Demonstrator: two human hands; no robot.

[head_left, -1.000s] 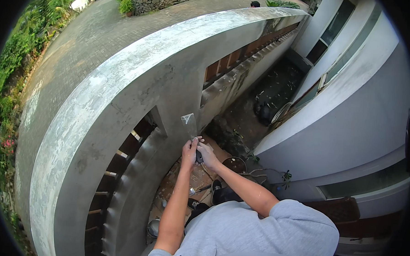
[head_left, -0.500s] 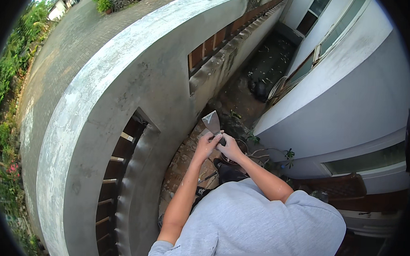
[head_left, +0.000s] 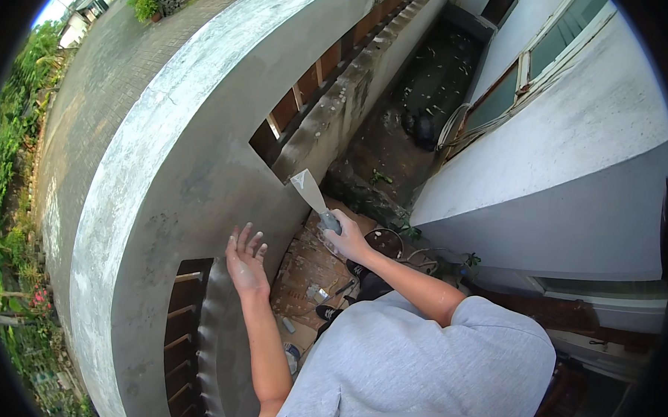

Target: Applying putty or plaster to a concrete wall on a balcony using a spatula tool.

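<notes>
In the head view, I see the person's right hand (head_left: 345, 236) closed round the grey handle of a scraper (head_left: 310, 192), whose flat blade points to the far left and carries a whitish patch near its edge. The blade shows against the grey wall (head_left: 223, 181); whether it touches, I can't tell. Left of the scraper and a little nearer, the left hand (head_left: 246, 268) is wide, fingers loosely spread and palm showing, with pale dust on the fingertips. It is in front of the same wall, well apart from the scraper, and I can't tell whether it meets the surface. Near the left hand is a slatted opening (head_left: 182, 340), and another slatted opening (head_left: 307, 86) lies on the far side. Just right of the right hand stands a dark round pot (head_left: 384, 243), above the brown floor (head_left: 301, 270) where a dark shoe (head_left: 329, 313) shows
</notes>
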